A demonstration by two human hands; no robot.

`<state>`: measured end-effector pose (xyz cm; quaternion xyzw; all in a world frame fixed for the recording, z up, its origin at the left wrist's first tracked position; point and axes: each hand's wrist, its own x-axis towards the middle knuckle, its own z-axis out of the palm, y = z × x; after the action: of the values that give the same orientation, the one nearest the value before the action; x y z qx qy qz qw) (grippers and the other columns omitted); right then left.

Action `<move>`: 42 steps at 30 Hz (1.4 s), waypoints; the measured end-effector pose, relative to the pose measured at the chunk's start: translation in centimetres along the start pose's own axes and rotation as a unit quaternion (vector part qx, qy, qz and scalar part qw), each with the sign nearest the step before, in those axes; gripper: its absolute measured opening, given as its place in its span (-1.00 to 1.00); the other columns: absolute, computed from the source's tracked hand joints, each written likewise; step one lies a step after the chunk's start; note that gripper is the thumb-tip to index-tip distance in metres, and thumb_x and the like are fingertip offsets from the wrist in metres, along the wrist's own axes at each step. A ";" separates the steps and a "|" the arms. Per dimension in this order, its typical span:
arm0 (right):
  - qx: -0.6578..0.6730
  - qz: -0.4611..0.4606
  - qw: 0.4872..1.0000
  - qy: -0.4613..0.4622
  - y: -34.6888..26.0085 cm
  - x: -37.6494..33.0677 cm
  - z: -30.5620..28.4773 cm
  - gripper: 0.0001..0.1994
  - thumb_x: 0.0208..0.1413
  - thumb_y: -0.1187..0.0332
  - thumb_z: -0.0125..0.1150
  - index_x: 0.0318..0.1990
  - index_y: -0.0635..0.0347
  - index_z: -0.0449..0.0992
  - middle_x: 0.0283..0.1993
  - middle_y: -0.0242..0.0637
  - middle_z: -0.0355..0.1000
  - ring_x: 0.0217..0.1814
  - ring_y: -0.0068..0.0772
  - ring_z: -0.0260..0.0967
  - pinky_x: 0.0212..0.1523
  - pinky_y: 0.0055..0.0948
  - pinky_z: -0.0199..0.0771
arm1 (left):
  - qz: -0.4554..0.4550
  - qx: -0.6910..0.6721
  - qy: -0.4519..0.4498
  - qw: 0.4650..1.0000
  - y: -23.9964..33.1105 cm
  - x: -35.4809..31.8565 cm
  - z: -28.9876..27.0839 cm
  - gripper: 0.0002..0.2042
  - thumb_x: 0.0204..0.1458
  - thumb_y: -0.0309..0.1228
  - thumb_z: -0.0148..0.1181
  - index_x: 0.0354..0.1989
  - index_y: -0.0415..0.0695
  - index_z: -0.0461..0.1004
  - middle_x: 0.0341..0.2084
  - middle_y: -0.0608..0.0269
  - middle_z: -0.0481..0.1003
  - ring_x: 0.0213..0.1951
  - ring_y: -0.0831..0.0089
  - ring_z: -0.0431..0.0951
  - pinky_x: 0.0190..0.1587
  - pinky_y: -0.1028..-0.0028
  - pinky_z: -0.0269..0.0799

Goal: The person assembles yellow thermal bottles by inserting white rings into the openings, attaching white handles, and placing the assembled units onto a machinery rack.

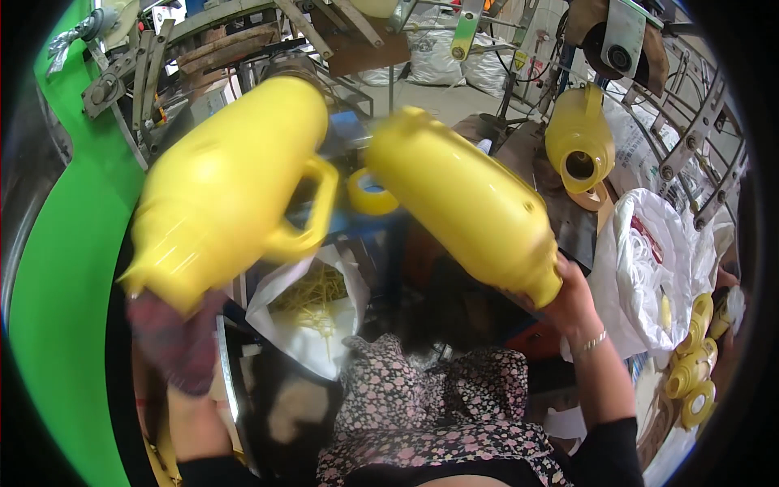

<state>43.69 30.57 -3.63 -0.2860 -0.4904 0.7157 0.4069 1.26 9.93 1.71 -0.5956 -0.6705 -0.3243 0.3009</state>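
My left hand (180, 341), covered by a dark red checked glove or cloth, is at the spouted neck of a large yellow plastic thermos shell (231, 174). That shell tilts with its wide base up and away from me, its loop handle on the right side. Its fingers are hidden, but the shell rests in its grip. Bare except for a wristband, my right hand (570, 302) is closed round the neck end of a second yellow thermos shell (462, 207), which slants up to the left. Both shells are somewhat blurred and held apart in the air.
Between the shells lies a yellow tape roll (372, 191). Below it, a white sack (302, 304) contains yellow plastic strips. Another yellow shell (581, 134) stands at the right, by a white bag (641, 272) of scraps. A green panel (73, 268) borders the left; metal linkages (698, 142) overhang the right.
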 end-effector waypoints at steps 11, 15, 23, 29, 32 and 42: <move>0.075 0.060 0.994 -0.056 3.8 25.4 31.0 -0.43 0.20 0.06 0.09 0.27 0.06 0.09 0.16 -0.14 0.30 0.13 -0.16 0.38 -0.07 -0.05 0.53 | -0.442 -0.063 0.113 0.888 -4.2 -19.2 -6.0 -0.61 0.34 -0.22 -0.18 0.03 -0.33 0.39 -0.12 0.00 0.47 -0.16 0.24 0.50 -0.09 0.35 0.42; 0.166 0.073 0.980 -0.081 4.6 28.3 32.3 -0.49 0.26 0.02 -0.08 0.28 0.03 0.13 0.19 -0.11 0.30 0.14 -0.10 0.38 -0.03 -0.04 0.54 | -0.464 -0.135 0.087 0.871 -2.9 -20.9 -7.1 -0.68 0.31 -0.29 -0.11 0.01 -0.30 0.40 -0.12 0.05 0.46 -0.17 0.28 0.49 -0.13 0.42 0.42; -0.281 -0.198 0.897 -0.276 0.8 15.4 27.7 -0.20 -0.01 0.08 0.38 0.28 0.35 0.15 0.23 0.07 0.29 0.25 -0.12 0.28 0.22 -0.26 0.28 | -0.156 -0.212 0.035 0.964 -2.2 -11.1 -5.5 -0.74 0.12 -0.48 0.06 -0.04 -0.35 0.43 -0.07 -0.02 0.45 -0.05 0.17 0.44 0.06 0.27 0.32; -0.388 -0.536 0.718 -0.216 -2.9 1.3 19.8 -0.02 -0.38 0.20 0.60 0.28 0.22 0.17 0.01 -0.05 0.34 0.14 -0.04 0.31 0.26 -0.16 0.26 | 0.169 -0.341 -0.088 0.921 7.2 1.1 -3.3 -0.71 -0.14 -0.59 0.26 -0.17 -0.12 0.52 -0.27 0.09 0.52 -0.26 0.14 0.54 -0.13 0.21 0.46; -0.163 -0.373 0.911 0.067 -5.2 -6.1 7.8 -0.20 -0.22 0.40 0.44 0.25 0.26 0.17 0.11 -0.07 0.33 0.05 -0.18 0.43 0.05 -0.17 0.53 | 0.283 -0.435 0.067 0.852 10.9 5.7 -0.2 -0.62 0.07 -0.61 0.11 0.10 -0.13 0.40 -0.16 -0.01 0.49 -0.20 0.23 0.53 -0.06 0.29 0.46; 0.164 -0.042 0.927 0.334 9.2 -36.5 -11.4 -0.38 0.12 0.18 0.20 0.30 0.22 0.22 0.24 -0.15 0.34 0.18 -0.17 0.38 0.15 -0.17 0.45 | 0.091 -0.425 -0.196 0.879 30.0 15.3 18.3 -0.63 0.05 -0.18 0.22 -0.06 -0.16 0.51 -0.27 0.10 0.57 -0.24 0.27 0.57 -0.12 0.37 0.44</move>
<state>68.55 2.74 -15.86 -0.4169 -0.2138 0.6312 0.6181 29.11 36.13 4.96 -0.7758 -0.4567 -0.4260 -0.0905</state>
